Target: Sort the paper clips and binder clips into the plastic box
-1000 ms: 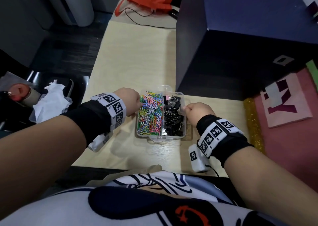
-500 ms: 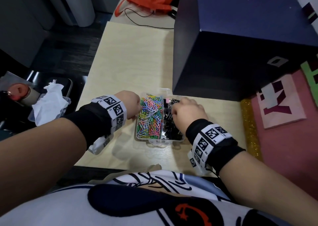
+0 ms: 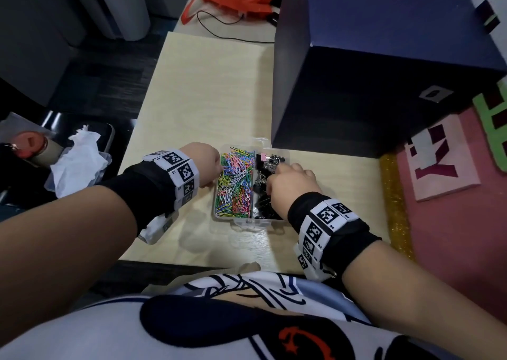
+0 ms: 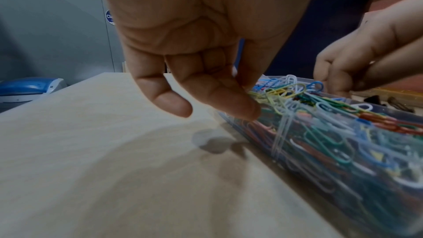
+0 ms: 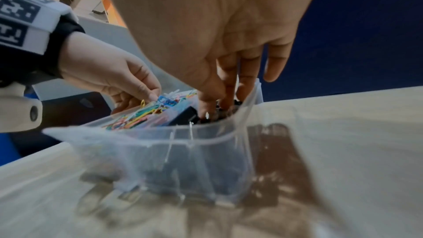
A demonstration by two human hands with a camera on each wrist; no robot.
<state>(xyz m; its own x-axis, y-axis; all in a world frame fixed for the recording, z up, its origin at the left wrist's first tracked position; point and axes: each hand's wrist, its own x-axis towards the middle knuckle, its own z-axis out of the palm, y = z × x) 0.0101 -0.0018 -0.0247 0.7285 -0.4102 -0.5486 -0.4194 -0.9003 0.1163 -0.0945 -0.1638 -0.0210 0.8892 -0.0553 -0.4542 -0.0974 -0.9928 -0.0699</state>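
- The clear plastic box (image 3: 248, 218) sits on the table (image 3: 208, 93); light and slippery, best steadied by its walls.
- Left hand (image 3: 204, 163), fingers curled, touches that wall.
- Right hand (image 3: 292, 182) digs among springy binder clips (image 3: 263, 203); its pinch is hidden.
- Paper clips (image 3: 236, 184): tangly.

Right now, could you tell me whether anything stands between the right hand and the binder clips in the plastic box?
Nothing visible does. The plastic box has no lid over it, and the right hand already has its fingers down among the black binder clips in the right compartment. The left hand is at the box's left wall, beside the paper clips.
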